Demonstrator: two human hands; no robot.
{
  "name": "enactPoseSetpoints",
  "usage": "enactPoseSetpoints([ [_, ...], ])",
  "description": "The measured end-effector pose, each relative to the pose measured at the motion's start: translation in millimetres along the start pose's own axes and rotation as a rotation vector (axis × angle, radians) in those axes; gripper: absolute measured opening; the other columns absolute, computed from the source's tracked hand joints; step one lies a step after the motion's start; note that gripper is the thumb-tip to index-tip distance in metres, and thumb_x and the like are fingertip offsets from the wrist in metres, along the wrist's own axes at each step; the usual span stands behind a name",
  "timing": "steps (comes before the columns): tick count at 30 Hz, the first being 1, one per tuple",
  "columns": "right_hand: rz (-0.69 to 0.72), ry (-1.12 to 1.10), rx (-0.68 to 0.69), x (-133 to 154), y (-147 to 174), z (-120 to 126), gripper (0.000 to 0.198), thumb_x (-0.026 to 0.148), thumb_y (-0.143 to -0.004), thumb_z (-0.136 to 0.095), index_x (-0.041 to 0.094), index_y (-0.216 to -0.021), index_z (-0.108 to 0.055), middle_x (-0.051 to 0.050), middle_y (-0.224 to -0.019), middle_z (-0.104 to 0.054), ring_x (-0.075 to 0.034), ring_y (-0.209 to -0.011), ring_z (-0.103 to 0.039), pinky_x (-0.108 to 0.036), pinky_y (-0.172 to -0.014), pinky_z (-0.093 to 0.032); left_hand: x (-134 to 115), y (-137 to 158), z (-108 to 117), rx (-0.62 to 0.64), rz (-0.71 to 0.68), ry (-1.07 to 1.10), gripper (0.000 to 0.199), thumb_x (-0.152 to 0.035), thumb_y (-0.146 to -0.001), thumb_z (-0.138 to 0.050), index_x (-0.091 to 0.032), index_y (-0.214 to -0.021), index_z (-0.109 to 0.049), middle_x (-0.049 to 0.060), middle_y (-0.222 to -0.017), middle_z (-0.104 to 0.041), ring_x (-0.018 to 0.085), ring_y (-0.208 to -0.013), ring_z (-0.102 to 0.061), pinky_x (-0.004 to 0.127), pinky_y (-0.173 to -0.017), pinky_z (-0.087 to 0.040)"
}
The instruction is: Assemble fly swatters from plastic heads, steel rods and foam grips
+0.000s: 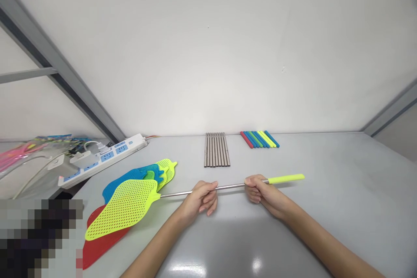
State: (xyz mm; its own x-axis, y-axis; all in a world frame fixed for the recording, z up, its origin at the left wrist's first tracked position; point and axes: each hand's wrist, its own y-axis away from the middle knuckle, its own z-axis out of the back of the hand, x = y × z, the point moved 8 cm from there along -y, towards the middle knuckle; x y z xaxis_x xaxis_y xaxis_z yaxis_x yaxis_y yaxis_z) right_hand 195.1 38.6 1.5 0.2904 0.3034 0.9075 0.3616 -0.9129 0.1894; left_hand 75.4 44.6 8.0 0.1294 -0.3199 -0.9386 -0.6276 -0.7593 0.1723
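A fly swatter with a yellow-green mesh head, a thin metal rod and a yellow-green grip lies across both hands above the table. My left hand is closed around the rod, nearer the mesh head. Farther right, my right hand grips the same rod close to the yellow-green handle. Under and behind the held head are loose swatter heads: a red one, blue ones, a partly covered green one and yellow-green ones.
Several metal tubes lie side by side near the wall. To their right is a row of red, blue, green and yellow handles. A white power strip with plugged-in chargers sits at the left, beside plastic-wrapped items.
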Motion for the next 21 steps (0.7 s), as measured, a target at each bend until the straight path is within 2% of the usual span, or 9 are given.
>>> enactPoseSetpoints([
  [21, -0.010, 0.046, -0.019, 0.4, 2.4, 6.5, 0.032, 0.022, -0.073, -0.044, 0.018, -0.047, -0.025, 0.006, -0.046, -0.020, -0.007, -0.042, -0.018, -0.026, -0.044, -0.013, 0.0, 1.7, 3.3, 0.008, -0.012, 0.003, 0.044, -0.030, -0.078, -0.038, -0.019, -0.037, -0.025, -0.007, -0.025, -0.022, 0.009, -0.029, -0.034, 0.024, -0.042, -0.024],
])
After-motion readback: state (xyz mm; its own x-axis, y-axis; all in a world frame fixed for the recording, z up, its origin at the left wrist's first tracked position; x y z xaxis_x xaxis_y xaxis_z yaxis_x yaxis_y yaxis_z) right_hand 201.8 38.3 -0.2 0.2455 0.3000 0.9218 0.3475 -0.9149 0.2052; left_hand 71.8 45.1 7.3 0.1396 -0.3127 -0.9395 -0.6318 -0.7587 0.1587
